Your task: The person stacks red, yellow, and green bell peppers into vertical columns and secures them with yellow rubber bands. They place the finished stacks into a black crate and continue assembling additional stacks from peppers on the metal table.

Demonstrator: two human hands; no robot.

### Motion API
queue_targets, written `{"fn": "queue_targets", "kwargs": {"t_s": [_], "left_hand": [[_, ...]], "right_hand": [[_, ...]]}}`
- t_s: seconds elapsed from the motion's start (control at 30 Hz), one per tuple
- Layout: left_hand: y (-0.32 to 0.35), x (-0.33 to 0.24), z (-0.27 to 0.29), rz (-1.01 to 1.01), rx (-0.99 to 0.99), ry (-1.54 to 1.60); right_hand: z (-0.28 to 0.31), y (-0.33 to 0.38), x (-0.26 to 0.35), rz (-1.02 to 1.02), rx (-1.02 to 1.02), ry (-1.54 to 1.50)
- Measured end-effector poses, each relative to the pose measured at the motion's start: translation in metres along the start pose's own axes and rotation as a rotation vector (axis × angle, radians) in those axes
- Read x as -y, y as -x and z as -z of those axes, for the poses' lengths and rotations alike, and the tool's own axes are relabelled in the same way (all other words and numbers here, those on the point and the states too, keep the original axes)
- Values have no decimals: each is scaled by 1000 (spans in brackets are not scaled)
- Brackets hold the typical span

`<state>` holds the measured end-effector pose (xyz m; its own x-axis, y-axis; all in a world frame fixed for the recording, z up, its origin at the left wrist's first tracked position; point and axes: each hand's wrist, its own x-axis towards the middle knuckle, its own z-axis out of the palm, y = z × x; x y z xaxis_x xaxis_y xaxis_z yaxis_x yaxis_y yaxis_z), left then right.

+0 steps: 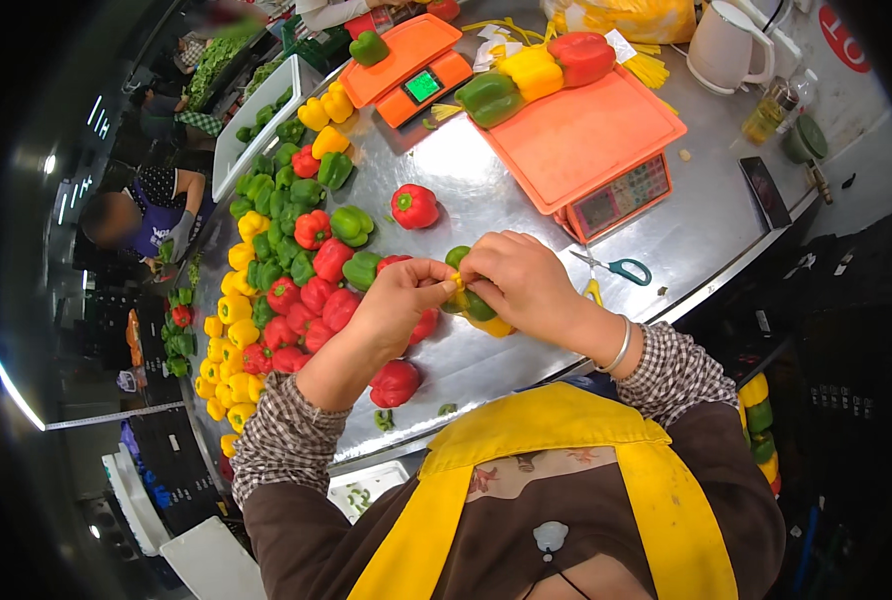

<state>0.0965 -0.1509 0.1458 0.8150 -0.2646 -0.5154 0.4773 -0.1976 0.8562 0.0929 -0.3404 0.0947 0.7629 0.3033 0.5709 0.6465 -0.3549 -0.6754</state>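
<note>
Closest in, a glossy red pepper point(395, 383) lies alone on the brushed steel table point(486, 180) near the left wrist. Just above it both hands meet over the table's near edge. The left hand point(391, 305) has thumb and fingers pinched on a thin yellow tie point(458, 284) at the top of a small bundle of peppers point(474, 303). The right hand point(521, 280) curls over that bundle from the right and clasps it, so that only a smooth green pepper, a green tip above the fingers and a yellow one at the lower edge show. The bundle's long axis seems to run from upper left to lower right, though the hands hide most of it, and which way the stems point cannot be told. A silver bangle point(618, 348) rings the right wrist.

Just right of the hands lie scissors point(614, 268) with teal and yellow handles. To the left a dense heap of loose peppers point(276, 280), blocky and shiny in red, green and yellow, runs along the table's curved side. Farther off, one red pepper point(415, 206) sits alone on bare metal. Beyond it an orange scale point(591, 145) with a flat plastic tray carries a row of three peppers point(536, 73), green, yellow and red. A second orange scale point(411, 68) holds a single green pepper. A white kettle point(728, 45) stands at the far right
</note>
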Motion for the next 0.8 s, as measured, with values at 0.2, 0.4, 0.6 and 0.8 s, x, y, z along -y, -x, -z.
{"fn": "queue_targets", "kwargs": {"t_s": [0.2,0.4,0.6,0.8], "left_hand": [[-1,1,8,33,43,-60],[-4,-3,4,67,23,-97],[-13,-3,2,89,56,-165],[-9,8,-8,-366,-94,-744]], "right_hand": [[11,-14,0,140,143,77],[18,-22,-1,389,240,258],[25,-43,2,593,408,384],[28,-35,-22,69,556,-70]]}}
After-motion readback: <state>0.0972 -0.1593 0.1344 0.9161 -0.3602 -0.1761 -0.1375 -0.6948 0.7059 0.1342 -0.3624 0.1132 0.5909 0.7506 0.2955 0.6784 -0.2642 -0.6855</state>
